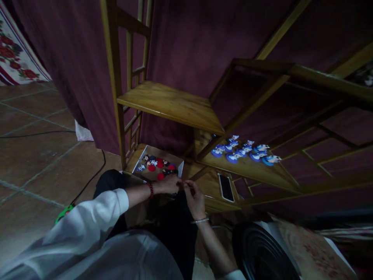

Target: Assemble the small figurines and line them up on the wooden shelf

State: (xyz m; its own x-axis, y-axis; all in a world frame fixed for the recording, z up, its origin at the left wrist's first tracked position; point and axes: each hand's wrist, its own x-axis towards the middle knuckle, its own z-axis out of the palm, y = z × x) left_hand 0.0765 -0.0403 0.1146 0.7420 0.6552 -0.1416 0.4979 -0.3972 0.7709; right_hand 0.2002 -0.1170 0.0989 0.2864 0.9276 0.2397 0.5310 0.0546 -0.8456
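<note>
My left hand [169,184] and my right hand [195,199] meet above my lap, fingertips pinched together. Whatever is between the fingers is too small and dark to make out. Just past my left hand, a white shallow box [180,168] holds several small figurines, some on red round bases [152,168]. To the right, on a raised wooden shelf, several figurines with blue-purple bases [233,157] stand in rows. A phone with a white edge [226,187] lies to the right of my hands on the lower shelf.
A wooden shelf unit [171,102] with uprights and slats rises in front of a dark red curtain [186,46]. On the floor at left are a black cable [90,182] and a green object [64,214]. A black round ribbed object [259,252] stands at lower right.
</note>
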